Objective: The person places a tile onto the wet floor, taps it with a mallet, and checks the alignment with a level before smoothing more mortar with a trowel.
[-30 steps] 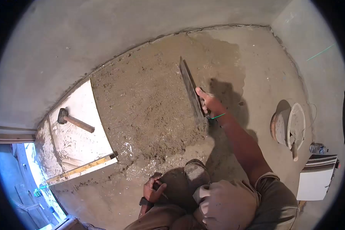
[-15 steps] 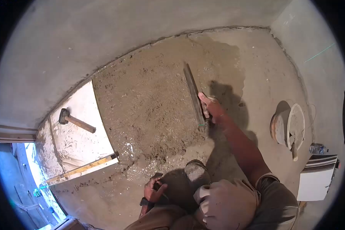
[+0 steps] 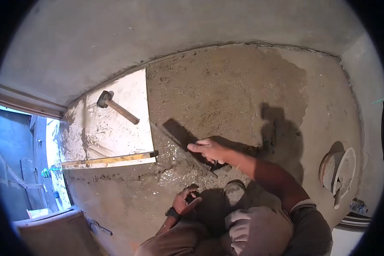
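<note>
On the floor, R hand (image 3: 209, 151) grips a long, thin, flat grey trowel (image 3: 173, 138), slanted over wet grey-brown mortar (image 3: 200, 94), far tip nr the mud-smeared white sheet (image 3: 128, 87). L hand (image 3: 186, 200), w/ black wristband (image 3: 173, 213), half-curled nr the knees; can't tell if it's holding anything. Black-headed, wood-handled hammer (image 3: 121, 112) lies on sheet.

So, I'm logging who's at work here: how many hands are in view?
2: the right hand grips the trowel; the left hand is lower in the picture, left of the shoe.
</note>
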The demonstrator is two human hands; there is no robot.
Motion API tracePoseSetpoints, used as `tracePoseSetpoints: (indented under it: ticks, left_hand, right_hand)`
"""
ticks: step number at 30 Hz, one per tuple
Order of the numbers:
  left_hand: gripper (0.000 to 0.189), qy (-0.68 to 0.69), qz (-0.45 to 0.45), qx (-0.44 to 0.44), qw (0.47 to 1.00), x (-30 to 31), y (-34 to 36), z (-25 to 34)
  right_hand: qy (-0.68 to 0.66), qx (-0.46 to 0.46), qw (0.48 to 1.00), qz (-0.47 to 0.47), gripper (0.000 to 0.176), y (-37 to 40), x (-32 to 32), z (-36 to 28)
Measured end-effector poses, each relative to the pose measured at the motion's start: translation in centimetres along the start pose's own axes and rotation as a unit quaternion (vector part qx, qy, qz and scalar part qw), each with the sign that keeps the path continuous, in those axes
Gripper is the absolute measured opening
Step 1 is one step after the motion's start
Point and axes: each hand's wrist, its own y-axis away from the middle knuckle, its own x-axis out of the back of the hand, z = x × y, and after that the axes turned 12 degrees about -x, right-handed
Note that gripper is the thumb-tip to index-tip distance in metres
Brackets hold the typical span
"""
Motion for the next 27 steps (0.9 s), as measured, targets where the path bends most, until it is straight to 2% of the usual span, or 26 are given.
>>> tracePoseSetpoints:
  ticks: [4,9,13,15,17,20,22,23,24,26,27]
  left_hand:
    - [0.051,0.034,0.043,-0.012,0.998,0.0,0.2,0.3]
    - [0.049,0.063,0.046,-0.005,0.997,-0.4,0.3,-0.6]
    - [0.050,0.056,0.021,-0.018,0.998,0.0,0.1,-0.4]
    - [0.050,0.068,0.018,-0.036,0.997,0.0,0.0,-0.3]
    - [0.048,0.041,0.016,-0.014,0.999,0.2,0.1,-0.2]
    - [0.047,0.069,0.033,0.007,0.997,0.3,0.3,0.5]
    - [0.046,0.072,0.042,-0.005,0.997,0.2,0.4,0.1]
    - [0.046,0.073,0.047,-0.018,0.996,0.1,0.3,-0.2]
    - [0.046,0.076,0.041,-0.020,0.996,0.0,0.4,-0.5]
    - [0.045,0.063,0.045,-0.017,0.997,-0.3,0.7,-1.2]
    - [0.045,0.066,0.033,-0.025,0.997,-0.3,0.6,-1.4]
  right_hand:
    - [0.053,-0.021,0.997,-0.050,0.055,-0.6,0.3,-0.7]
    - [-0.038,-0.010,0.992,0.118,0.053,-2.6,7.4,-1.5]
    - [-0.060,0.030,0.984,0.162,0.052,-0.5,13.3,-1.9]
    - [-0.103,0.068,0.967,0.224,0.050,0.7,15.6,-1.7]
    - [-0.139,0.078,0.951,0.264,0.050,1.2,18.3,-0.3]
    - [-0.195,0.056,0.932,0.300,0.050,2.6,21.0,1.8]
    - [-0.271,0.052,0.897,0.346,0.049,1.8,22.5,3.6]
    - [-0.275,0.038,0.867,0.413,0.048,4.4,19.5,1.2]
    - [-0.277,0.037,0.864,0.419,0.048,4.4,18.9,1.7]
    - [-0.276,0.094,0.867,0.405,0.046,4.4,18.8,3.6]
    - [-0.280,0.194,0.876,0.341,0.044,3.5,18.4,4.7]
